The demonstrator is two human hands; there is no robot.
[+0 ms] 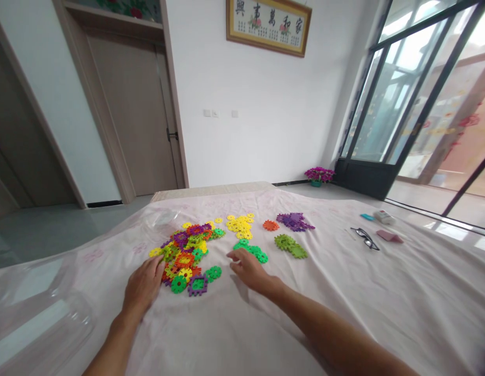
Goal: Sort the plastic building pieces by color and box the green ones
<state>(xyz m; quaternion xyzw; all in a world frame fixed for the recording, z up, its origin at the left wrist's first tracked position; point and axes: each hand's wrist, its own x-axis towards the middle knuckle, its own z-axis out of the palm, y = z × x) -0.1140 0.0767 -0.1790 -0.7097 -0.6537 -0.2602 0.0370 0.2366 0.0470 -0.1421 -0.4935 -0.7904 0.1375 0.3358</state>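
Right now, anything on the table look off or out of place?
Mildly: one yellow piece lies apart from the yellow group, toward the mixed pile, so it looks stray. No damage visible.

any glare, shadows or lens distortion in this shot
In the head view, daylight washes out parts of the glass panels; pale reflections streak the clear plastic; a soft shadow lies below the right hand; the wooden door leans, suggesting wide-angle distortion.
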